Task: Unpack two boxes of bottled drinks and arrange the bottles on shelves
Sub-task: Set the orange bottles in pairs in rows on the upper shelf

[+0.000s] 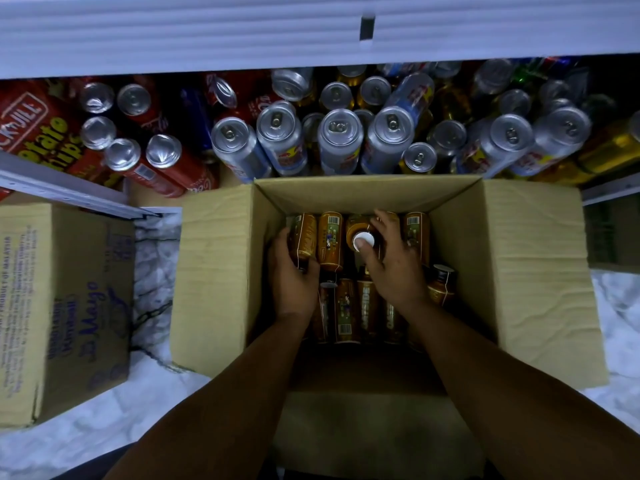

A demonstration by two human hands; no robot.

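Both hands were down inside the open brown cardboard box (214,271), which sat on the white marble-pattern floor (156,271) right in front of the bottom shelf.

The left hand (292,271) had its grip curled round the leftmost amber bottle with the orange-brown label (304,237), which lay on its side against the box's left wall. The right hand (391,268) had its grip wrapped round another amber bottle (358,225) near the middle of the far row. That bottle was tipped up so its round white cap (363,241) faced the camera, and the thumb was pressed on the cap. So neither grip was spread; each was closed round 1 bottle.

The rest of the box held more of the same bottles in 2 rows, mostly lying flat with barcodes showing. 1 dark-capped bottle (441,285) was tilted up near the right wall. I couldn't get an exact count since the arms covered some.

A 2nd cardboard box with purple print (65,306) sat closed to the left, apart from the open one. The shelf behind was packed with tall silver cans (339,140) in the middle and right and red cans (162,164) on the left. A red potato chips pack (38,129) was at the far left.
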